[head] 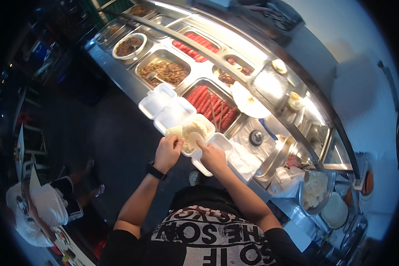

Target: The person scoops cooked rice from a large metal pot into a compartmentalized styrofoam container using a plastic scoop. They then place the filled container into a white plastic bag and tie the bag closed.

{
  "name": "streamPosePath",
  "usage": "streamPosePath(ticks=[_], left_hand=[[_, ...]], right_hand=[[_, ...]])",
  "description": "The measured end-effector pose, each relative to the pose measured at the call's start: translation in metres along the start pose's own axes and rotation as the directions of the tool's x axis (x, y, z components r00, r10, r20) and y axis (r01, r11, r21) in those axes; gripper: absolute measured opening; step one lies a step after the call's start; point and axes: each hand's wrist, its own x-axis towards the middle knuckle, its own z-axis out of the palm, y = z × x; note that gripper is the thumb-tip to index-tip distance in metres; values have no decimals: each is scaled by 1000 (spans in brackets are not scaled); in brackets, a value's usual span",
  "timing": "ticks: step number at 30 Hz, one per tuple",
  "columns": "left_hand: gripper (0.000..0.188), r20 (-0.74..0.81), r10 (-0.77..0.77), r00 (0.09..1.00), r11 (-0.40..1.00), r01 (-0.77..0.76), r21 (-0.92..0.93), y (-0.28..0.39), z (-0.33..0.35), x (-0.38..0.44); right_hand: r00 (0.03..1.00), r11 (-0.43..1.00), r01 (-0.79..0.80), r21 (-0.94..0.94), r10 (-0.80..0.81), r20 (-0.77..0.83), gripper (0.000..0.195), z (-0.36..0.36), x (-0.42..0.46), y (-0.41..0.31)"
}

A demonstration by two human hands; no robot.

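Note:
White foam clamshell containers [174,114] lie open side by side along the counter's near edge. White rice [196,128] fills part of the nearer ones. My left hand [169,151], with a dark band on the wrist, grips a pale yellow piece [173,131] at the containers' left side; what it is exactly I cannot tell. Over the rice, my right hand [213,157] holds a pale, rounded, flat utensil [195,137], its index finger extended along it. The right hand partly covers an open foam lid [223,143].
Beyond the containers sit steel pans of red sausages [212,103] with tongs and chopped meat [166,71] with a spoon. A glass-case rail [219,63] crosses above. At right are a call bell [256,137], plastic bags [287,179] and a rice pot [315,191]. A person [48,206] is at lower left.

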Motion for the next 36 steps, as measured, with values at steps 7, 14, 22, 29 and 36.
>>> streamPosePath(ticks=[7, 14, 22, 29, 36], left_hand=[[21, -12, 267, 964, 898, -244, 367, 6, 39, 15], [25, -187, -228, 956, 735, 43, -677, 29, 40, -9], [31, 699, 257, 667, 470, 546, -693, 180, 174, -91], [40, 793, 378, 478, 925, -163, -343, 351, 449, -137], [44, 622, 225, 750, 972, -215, -93, 368, 619, -130]], right_hand=[[998, 999, -30, 21, 31, -52, 78, -27, 0, 27], [994, 762, -27, 647, -51, 100, 48, -73, -141, 145], [873, 136, -304, 943, 436, 218, 40, -156, -412, 410], [380, 452, -859, 239, 877, -293, 60, -137, -368, 634], [585, 600, -797, -72, 736, -341, 71, -89, -362, 617]])
